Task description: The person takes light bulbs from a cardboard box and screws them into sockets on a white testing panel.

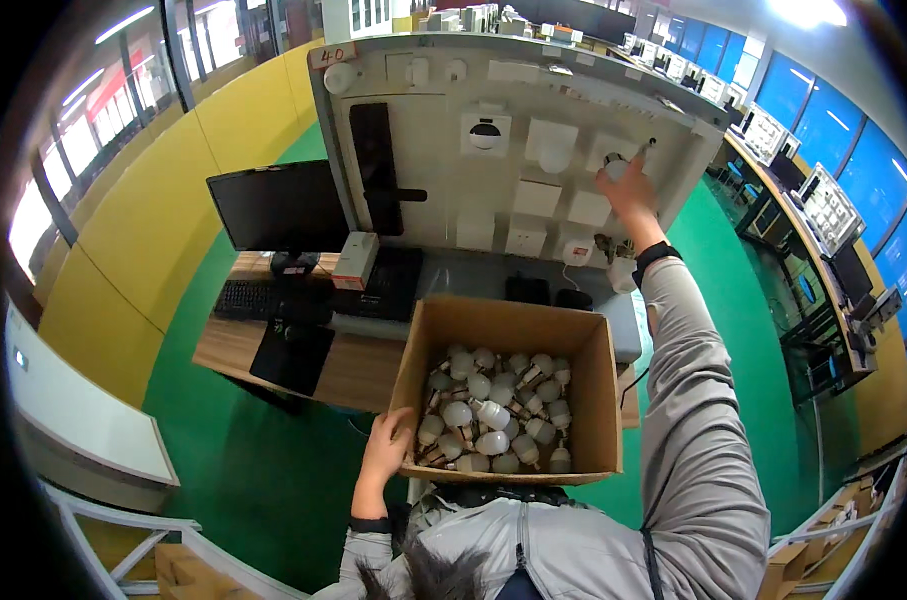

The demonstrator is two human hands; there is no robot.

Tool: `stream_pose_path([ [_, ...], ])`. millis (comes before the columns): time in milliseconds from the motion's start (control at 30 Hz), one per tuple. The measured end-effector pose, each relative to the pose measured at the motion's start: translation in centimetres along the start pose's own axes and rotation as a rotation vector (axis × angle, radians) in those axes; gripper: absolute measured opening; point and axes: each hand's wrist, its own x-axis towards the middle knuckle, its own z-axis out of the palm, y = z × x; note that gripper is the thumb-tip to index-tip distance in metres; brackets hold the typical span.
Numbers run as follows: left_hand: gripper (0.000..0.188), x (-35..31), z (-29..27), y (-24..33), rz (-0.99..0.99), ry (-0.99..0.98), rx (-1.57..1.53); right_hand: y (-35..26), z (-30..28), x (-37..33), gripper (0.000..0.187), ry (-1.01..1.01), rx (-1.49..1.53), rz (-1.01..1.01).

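Head view shows the right hand grasping a white bulb at the test board, left hand gripping the carton rim; seating it likely needs steady twisting.

Cardboard box: matt brown, dull raw edges. Bulbs inside: smooth white plastic domes, slight sheen, pale bases. Test board: matt off-white panel with smooth plastic fittings. Desk: wood-look top, satin. Monitor: glossy black screen. Sleeve: grey woven cloth, matt. Floor: green, smooth, faintly shiny
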Motion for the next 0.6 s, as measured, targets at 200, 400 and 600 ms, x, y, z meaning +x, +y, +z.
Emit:
stream_pose_path([
  [200, 0.039, -0.1, 0.0, 0.5, 0.028, 0.028, 0.013, -0.4, -0.5, -0.3, 0.088, 0.036, -0.03, 0.002],
  [400, 0.04, -0.3, -0.3, 1.2, 0.029, 0.017, 0.039, -0.7, -0.6, -0.3, 0.09, 0.011, -0.03, 0.035],
  [600, 0.04, -0.3, -0.3, 1.1, -0.031, 0.007, 0.041, -1.9, -0.3, 0.1, 0.083, -0.085, 0.596, 0.392],
])
